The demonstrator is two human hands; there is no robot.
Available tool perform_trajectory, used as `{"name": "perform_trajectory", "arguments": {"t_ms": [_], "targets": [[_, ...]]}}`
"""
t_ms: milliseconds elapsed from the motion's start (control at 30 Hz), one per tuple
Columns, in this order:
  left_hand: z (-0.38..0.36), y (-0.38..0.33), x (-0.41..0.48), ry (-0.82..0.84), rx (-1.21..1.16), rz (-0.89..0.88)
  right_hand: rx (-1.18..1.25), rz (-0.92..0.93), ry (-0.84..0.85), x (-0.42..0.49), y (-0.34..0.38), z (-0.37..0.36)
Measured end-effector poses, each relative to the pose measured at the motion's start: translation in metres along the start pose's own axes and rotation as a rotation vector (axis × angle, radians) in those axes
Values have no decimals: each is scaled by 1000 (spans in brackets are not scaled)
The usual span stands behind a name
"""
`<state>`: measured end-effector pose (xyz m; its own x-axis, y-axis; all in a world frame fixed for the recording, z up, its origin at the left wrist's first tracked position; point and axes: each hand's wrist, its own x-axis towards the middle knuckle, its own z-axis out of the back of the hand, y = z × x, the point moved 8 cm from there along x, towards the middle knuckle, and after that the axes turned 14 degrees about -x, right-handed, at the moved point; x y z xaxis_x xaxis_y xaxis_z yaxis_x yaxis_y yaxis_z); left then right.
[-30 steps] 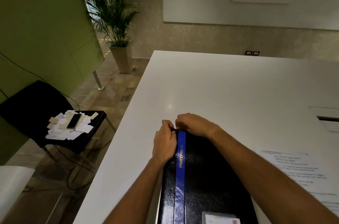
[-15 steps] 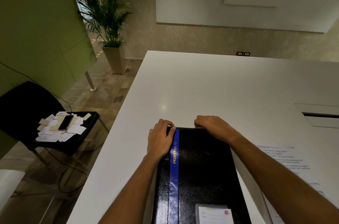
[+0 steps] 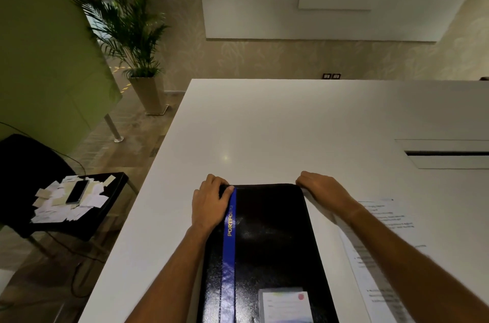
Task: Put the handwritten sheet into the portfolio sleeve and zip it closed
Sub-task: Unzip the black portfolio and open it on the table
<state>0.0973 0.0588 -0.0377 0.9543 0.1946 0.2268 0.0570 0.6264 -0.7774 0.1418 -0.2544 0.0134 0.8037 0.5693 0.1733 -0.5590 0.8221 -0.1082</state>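
A black portfolio (image 3: 270, 238) with a blue stripe and gold "PORTFOLIO" lettering lies closed on the white table (image 3: 277, 124), running away from me. My left hand (image 3: 211, 203) presses on its far left corner, fingers curled over the far edge. My right hand (image 3: 321, 187) is closed at the far right corner, pinching at the edge; the zip pull is hidden under the fingers. The handwritten sheet (image 3: 386, 219) lies flat on the table to the right of the portfolio, partly under my right forearm.
A label card (image 3: 287, 306) sits in a window on the portfolio's near end. A cable slot (image 3: 447, 153) opens in the table at the right. Left of the table stands a black chair with paper scraps and a phone (image 3: 76, 191). A potted palm (image 3: 132, 31) stands behind.
My right hand has slid along the portfolio's far edge from beside the left hand to the right corner. The left hand has stayed on the left corner.
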Motion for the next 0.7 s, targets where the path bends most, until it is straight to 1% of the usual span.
{"name": "perform_trajectory", "arguments": {"t_ms": [367,567,700], "targets": [[-1,-12,-3,13,75,15,38,-92,-110,-65,5,-4],[-2,-21,-6,21,204,-12,-28,-136,-82,-92,15,-11],[-3,-23,-8,16,263,-18,-16,-178,-81,-113,25,-9]]}}
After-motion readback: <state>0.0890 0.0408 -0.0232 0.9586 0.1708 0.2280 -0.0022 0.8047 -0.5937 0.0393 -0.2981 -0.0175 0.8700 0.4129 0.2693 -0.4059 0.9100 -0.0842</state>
